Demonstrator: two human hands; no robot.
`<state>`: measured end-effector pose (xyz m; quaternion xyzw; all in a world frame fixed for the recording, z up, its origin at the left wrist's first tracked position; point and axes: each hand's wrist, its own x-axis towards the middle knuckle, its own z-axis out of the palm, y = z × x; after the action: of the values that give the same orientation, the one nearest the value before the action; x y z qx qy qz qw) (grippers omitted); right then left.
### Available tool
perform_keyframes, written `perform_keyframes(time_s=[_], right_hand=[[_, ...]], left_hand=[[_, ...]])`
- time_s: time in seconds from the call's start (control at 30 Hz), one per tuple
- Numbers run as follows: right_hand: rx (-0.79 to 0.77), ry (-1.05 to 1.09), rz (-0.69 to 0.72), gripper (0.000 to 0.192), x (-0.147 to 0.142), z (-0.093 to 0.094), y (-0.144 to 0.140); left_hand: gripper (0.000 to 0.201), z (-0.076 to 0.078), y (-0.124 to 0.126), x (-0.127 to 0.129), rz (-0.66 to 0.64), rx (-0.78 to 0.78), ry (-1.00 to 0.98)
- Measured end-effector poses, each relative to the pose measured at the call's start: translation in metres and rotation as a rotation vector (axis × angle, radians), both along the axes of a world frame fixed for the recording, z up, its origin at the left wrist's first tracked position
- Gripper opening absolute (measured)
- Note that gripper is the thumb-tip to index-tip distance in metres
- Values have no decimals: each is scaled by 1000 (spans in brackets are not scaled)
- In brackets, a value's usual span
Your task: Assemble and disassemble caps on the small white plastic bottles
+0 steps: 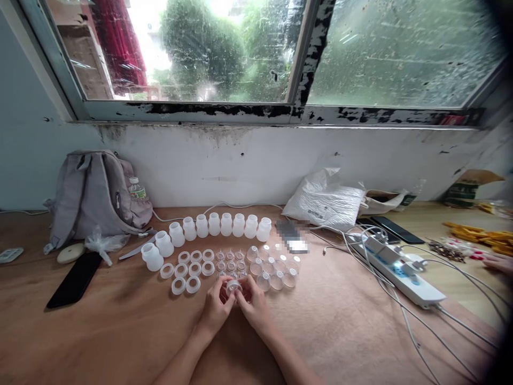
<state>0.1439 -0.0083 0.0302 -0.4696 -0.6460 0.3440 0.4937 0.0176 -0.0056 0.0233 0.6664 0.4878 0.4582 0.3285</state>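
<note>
Fingers of our left hand (218,303) and right hand (251,300) pinch one ring (232,287) together, low in the middle of the frame. We think we are fitting a small part into it, but we can't tell if one is in. Next, we'd likely need a steady hold and a gentle push. On the tabletop (340,321), bottles (214,224) curve above, loose rings (195,263) lie left of centre, and clear caps (277,280) right.

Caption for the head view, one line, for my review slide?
Left hand and right hand hold a small translucent part near rings and clear caps, a curved row of bottles behind.
</note>
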Motion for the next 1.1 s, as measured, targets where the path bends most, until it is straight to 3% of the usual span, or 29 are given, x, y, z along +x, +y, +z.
perform_keyframes(time_s=[0.23,0.47,0.7,1.1], right_hand=[[2,-33,-19,9,-1,-2,0],[-26,-38,-59,6,-2,-2,1],[-1,-88,-65,12,-1,-1,2],[23,-117,-43,12,-1,-3,0]], left_hand=[[20,-6,2,0,8,-15,20],[16,0,0,-2,1,-12,0],[11,0,-2,-2,25,33,111],[9,0,-1,-3,21,6,26]])
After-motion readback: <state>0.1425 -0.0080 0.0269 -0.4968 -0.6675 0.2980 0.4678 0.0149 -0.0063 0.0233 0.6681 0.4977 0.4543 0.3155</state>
